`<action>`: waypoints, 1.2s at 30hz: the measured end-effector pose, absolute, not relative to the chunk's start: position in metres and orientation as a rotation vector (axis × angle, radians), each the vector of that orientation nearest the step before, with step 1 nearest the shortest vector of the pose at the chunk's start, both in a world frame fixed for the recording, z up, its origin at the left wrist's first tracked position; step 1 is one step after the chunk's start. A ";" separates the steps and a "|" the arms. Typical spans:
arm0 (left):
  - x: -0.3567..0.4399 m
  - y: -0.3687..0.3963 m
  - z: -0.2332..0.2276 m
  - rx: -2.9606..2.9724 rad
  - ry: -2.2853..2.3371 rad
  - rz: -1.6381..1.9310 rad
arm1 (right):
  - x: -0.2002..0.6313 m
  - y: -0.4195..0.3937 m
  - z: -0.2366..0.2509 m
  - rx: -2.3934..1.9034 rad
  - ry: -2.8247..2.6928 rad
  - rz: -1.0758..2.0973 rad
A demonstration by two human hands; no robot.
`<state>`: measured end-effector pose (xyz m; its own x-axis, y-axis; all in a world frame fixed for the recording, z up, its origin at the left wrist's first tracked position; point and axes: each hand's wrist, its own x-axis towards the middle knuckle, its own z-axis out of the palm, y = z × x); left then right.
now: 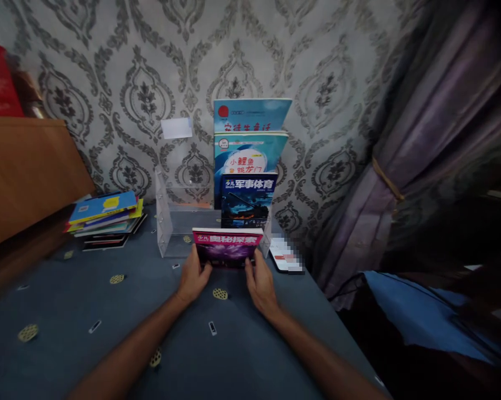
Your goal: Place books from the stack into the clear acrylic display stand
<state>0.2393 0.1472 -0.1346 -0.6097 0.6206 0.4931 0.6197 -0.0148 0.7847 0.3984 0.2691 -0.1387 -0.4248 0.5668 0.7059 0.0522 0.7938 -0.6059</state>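
Observation:
Between my two hands is a pink and purple book [228,250], its cover tilted toward me. My left hand [192,275] grips its left edge and my right hand [260,280] grips the right edge, thumbs on the cover. Just behind it stands a clear tiered rack [164,219]. On the rack's right side a dark blue book [248,200] with a tank picture leans upright. Behind that rise a light blue book [250,153] and, highest at the back, another blue book [254,114]. The pink book hides part of the rack's front.
A stack of books [109,214] lies on the left of the blue cloth [184,344]. A phone [286,255] rests right of the rack. A wooden cabinet [29,172] stands at far left, a purple curtain [371,183] hangs at right. A white card [176,128] shows above the rack.

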 end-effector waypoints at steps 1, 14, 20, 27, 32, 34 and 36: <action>0.239 0.147 -0.135 1.406 2.193 1.754 | 0.399 0.269 -0.138 -0.464 -1.950 0.630; 0.254 0.126 -0.144 1.341 2.238 1.690 | 0.408 0.262 -0.158 -0.567 -1.980 0.628; 0.257 0.124 -0.145 1.267 2.191 1.698 | 0.410 0.262 -0.158 -0.540 -1.994 0.599; 0.247 0.134 -0.147 1.282 2.317 1.701 | 0.398 0.267 -0.159 -0.450 -1.935 0.543; 0.254 0.127 -0.124 1.355 2.348 1.687 | 0.393 0.264 -0.150 -0.418 -1.951 0.620; 0.262 0.125 -0.115 1.368 2.335 1.693 | 0.395 0.263 -0.145 -0.411 -1.941 0.686; 0.273 0.127 -0.105 1.376 2.315 1.712 | 0.397 0.266 -0.137 -0.428 -1.905 0.710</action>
<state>0.2729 0.1271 -0.1050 -0.6272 0.5986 0.4984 0.6517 0.0529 0.7566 0.3975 0.2662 -0.1368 -0.4227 0.5792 0.6970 -0.0186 0.7634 -0.6457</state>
